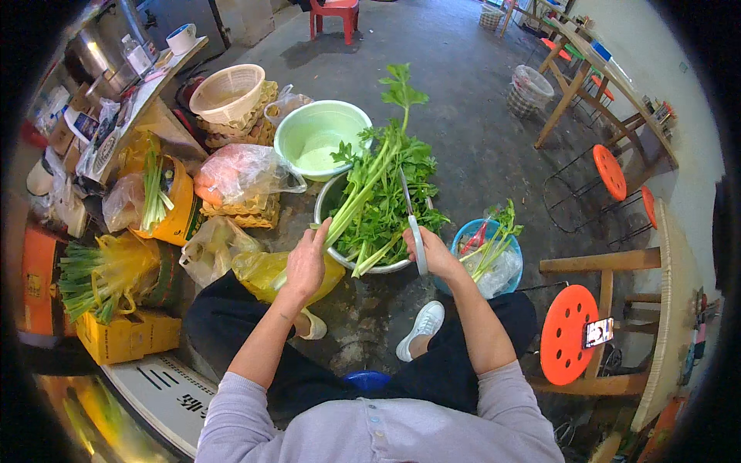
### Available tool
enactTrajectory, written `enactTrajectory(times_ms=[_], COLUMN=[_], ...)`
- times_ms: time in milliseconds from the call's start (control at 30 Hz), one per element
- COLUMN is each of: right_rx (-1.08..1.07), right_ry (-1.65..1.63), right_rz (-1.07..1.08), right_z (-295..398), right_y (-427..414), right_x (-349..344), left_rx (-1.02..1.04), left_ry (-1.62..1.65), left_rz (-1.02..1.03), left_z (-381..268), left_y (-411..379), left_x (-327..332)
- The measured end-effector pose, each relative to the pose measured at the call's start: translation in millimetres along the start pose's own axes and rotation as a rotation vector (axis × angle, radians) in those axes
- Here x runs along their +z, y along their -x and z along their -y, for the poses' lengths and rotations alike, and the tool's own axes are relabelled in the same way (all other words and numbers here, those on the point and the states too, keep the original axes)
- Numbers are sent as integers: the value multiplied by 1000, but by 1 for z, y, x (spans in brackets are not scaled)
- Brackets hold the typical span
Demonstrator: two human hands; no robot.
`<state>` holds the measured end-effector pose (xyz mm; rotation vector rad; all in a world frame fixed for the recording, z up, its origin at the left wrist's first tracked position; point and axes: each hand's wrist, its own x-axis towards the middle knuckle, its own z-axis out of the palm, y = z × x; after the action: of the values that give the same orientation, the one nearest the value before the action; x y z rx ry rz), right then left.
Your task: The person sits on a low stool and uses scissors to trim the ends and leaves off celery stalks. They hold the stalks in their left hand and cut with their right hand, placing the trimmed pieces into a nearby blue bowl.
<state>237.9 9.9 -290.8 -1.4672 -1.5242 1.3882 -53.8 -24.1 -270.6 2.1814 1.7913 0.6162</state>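
Observation:
My left hand (307, 260) grips celery stalks (360, 204), which slant up and to the right over a metal basin (322, 202). Leafy celery (379, 231) is heaped in that basin. Around the handle of a pair of scissors (418, 246) my right hand (434, 250) is closed; the metal blades point away from me over the leaves. Just beyond the metal basin, touching or overlapping its rim, stands a pale green plastic basin (324, 142). A blue basin (517, 263) at the right holds celery stems (489, 252) and clear plastic.
Yellow plastic bags (249, 278), a bagged orange-pink item (231, 173) and green onions (87, 278) crowd the left. A wicker basket (228, 92) rests on egg trays. An orange stool (567, 335) holding a phone stands right, beside a wooden table (666, 324).

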Motion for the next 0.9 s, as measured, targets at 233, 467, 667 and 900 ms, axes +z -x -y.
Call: enactTrajectory(times_ms=[233,467,667,900], right_rx=[94,267,263,211], right_ry=[-55,-71,3,-282], right_rz=[36,-12,5,237], right_z=[6,27,22,11], right_y=[-1,6,3,11], right_x=[-1,0,3,16], left_rx=[56,101,-65,-562], left_ry=[-170,-224,300,1446], left_rz=[53,3,-83,310], left_z=[-3,-1,26,12], left_y=[2,2,0,-10], left_x=[1,4,24,-5])
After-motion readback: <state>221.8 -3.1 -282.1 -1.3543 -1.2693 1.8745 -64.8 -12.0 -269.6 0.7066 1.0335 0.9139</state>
